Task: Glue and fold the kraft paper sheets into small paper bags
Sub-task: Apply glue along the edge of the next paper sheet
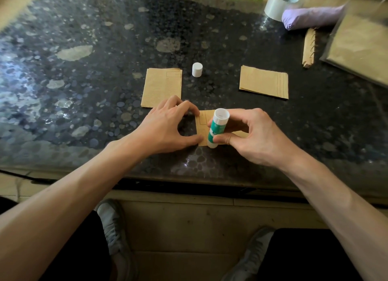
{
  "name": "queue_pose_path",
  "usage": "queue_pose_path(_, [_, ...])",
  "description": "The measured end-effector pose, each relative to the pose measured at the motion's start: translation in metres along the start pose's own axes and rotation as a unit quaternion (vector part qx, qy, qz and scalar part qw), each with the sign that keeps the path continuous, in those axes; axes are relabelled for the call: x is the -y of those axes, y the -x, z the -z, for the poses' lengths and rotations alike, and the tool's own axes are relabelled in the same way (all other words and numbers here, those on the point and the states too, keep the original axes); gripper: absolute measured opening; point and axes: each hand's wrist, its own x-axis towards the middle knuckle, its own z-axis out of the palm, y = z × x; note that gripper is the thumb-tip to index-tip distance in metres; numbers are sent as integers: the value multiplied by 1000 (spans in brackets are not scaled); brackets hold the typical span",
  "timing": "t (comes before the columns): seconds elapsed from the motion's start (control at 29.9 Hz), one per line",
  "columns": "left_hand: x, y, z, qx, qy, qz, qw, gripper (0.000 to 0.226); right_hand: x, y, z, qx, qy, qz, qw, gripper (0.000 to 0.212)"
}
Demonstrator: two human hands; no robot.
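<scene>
A white cap (197,69) stands upright on the dark speckled table (84,87). Nearer the person than the cap lies a kraft paper sheet (202,121). The left hand (168,125) is spread, grasping nothing, with forefinger and thumb tips pressing on the sheet's left edge. The right hand (252,134) grips a green-and-white glue stick (216,125), held tilted with its lower end on the sheet. Just left of the cap lies one stack of folded kraft paper (161,87); right of the cap, well apart, lies another stack (263,82).
</scene>
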Motion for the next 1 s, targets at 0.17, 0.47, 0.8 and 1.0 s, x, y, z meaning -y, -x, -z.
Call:
queue_pose_path(0.17, [0,0,0,-10,3,-6,1000,65,-3,2,6,1,-76,-17,997,20])
queue_pose_path(0.47, [-1,2,5,-11,29,-11,999,60,-13,-11,4,-131,-71,-16,989,32])
queue_pose_path(0.8, [-1,1,5,-6,29,-10,1000,60,-13,-18,-8,-130,48,-5,990,33])
queue_pose_path(1.0, [0,0,7,7,27,-6,1000,64,-11,-16,-7,-142,51,-11,988,38])
